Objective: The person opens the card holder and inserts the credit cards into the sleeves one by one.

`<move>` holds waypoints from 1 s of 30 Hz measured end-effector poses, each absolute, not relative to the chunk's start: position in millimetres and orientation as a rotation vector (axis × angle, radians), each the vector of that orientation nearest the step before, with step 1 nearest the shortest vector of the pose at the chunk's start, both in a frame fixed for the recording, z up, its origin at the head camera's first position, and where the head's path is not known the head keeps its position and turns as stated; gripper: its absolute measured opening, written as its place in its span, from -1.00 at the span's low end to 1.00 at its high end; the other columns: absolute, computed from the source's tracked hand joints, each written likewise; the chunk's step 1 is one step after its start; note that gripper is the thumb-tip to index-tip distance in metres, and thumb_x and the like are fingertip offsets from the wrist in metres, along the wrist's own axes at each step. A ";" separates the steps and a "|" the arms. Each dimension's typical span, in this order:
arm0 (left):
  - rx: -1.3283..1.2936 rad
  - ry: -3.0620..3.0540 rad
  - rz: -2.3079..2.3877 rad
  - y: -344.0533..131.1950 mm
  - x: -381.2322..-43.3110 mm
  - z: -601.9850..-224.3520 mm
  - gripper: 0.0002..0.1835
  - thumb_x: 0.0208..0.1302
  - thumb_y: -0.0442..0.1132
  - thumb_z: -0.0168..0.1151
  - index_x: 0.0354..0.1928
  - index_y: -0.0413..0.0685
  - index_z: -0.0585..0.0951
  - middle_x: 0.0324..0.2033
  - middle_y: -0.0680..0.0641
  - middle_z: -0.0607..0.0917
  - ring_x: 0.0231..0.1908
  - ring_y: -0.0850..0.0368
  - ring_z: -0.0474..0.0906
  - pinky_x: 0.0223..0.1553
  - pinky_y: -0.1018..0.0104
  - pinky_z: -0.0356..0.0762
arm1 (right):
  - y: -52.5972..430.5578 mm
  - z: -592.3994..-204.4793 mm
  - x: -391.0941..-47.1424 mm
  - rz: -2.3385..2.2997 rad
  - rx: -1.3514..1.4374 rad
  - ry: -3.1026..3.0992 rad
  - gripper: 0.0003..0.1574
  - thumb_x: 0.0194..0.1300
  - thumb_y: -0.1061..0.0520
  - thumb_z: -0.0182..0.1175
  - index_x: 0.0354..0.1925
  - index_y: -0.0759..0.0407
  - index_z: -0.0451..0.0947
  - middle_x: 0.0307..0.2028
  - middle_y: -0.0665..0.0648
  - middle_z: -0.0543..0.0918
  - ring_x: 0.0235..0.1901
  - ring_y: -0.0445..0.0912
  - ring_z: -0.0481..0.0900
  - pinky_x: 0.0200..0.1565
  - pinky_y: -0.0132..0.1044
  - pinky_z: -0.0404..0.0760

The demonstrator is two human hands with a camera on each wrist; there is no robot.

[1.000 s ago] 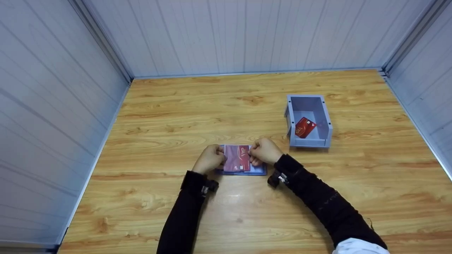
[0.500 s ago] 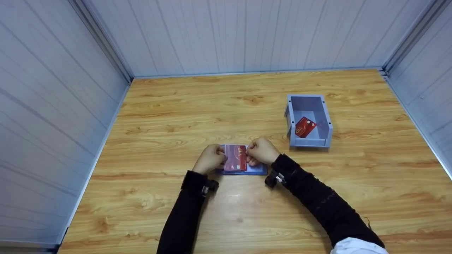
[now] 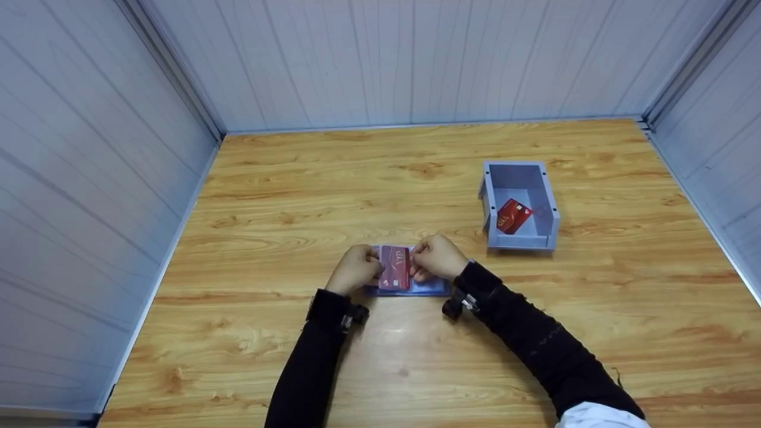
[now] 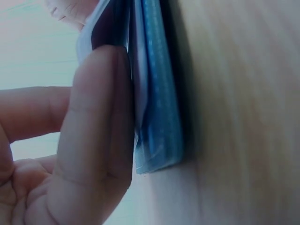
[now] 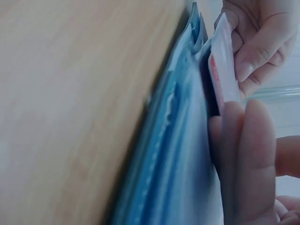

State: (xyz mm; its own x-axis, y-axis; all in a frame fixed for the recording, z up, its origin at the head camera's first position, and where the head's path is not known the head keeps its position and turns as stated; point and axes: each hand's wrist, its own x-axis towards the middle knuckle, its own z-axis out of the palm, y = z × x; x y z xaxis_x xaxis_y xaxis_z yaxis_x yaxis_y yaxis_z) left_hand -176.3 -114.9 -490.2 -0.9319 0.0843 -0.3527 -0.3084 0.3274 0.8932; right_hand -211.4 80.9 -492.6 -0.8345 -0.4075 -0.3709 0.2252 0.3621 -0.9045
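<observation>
A red VIP card (image 3: 394,267) lies mostly under a hazy clear sleeve of a blue card holder (image 3: 433,289) on the table. From the left, my left hand (image 3: 355,268) pinches the sleeve's edge; the left wrist view shows its thumb against the lifted sleeve (image 4: 89,40), above the blue cover (image 4: 164,122). At the card's right edge, my right hand (image 3: 439,258) pinches the narrow strip that sticks out. Stacked clear pages (image 5: 183,154) and the blue cover appear beside the right fingers in the right wrist view, partly blurred.
A grey open-front bin (image 3: 522,242) stands to the right, behind the right hand, with a red VIP card (image 3: 513,216) in it. White panel walls (image 3: 410,65) border the wooden table (image 3: 285,196) at the back and sides.
My right hand has moved left, and the red VIP card has slid left, farther under the clear sleeve. The left hand has stayed at the holder's left side.
</observation>
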 end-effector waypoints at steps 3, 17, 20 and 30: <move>-0.179 2.269 1.636 -114.2 -175.1 -489.1 -0.89 0.20 -0.53 0.05 -0.22 -0.38 0.49 -0.44 -0.06 0.52 -0.45 0.14 0.56 -0.41 0.31 0.70 | 80.3 -490.8 -210.2 -1.517 -0.171 2.058 -0.73 0.31 0.39 -0.03 -0.11 0.57 0.49 -0.61 0.12 0.61 -0.69 -0.22 0.60 -0.53 -0.44 0.65; -0.184 2.326 1.578 -113.0 -173.9 -488.5 -0.86 0.18 -0.45 0.21 -0.23 -0.29 0.48 -0.46 -0.03 0.53 -0.48 0.17 0.58 -0.42 0.35 0.68 | 81.8 -487.2 -207.1 -1.461 -0.267 2.134 -0.80 0.34 0.35 0.01 -0.15 0.49 0.49 -0.53 0.21 0.67 -0.65 -0.20 0.61 -0.52 -0.39 0.66; -0.183 2.335 1.564 -113.4 -173.3 -489.2 -0.83 0.17 -0.43 0.24 -0.23 -0.28 0.48 -0.46 -0.03 0.55 -0.51 0.17 0.58 -0.45 0.37 0.66 | 84.5 -485.9 -205.4 -1.371 -0.350 2.262 -0.83 0.33 0.30 0.09 -0.20 0.42 0.54 -0.47 0.23 0.70 -0.61 -0.19 0.61 -0.52 -0.39 0.64; -0.136 2.520 1.399 -111.7 -168.8 -486.0 -0.71 0.06 -0.39 0.33 -0.17 -0.28 0.49 -0.52 -0.04 0.60 -0.58 0.17 0.56 -0.56 0.38 0.58 | 100.7 -483.6 -198.5 -0.884 -0.700 2.707 -0.75 0.13 0.10 0.35 -0.23 0.20 0.65 -0.33 0.11 0.67 -0.30 -0.06 0.59 -0.14 -0.12 0.57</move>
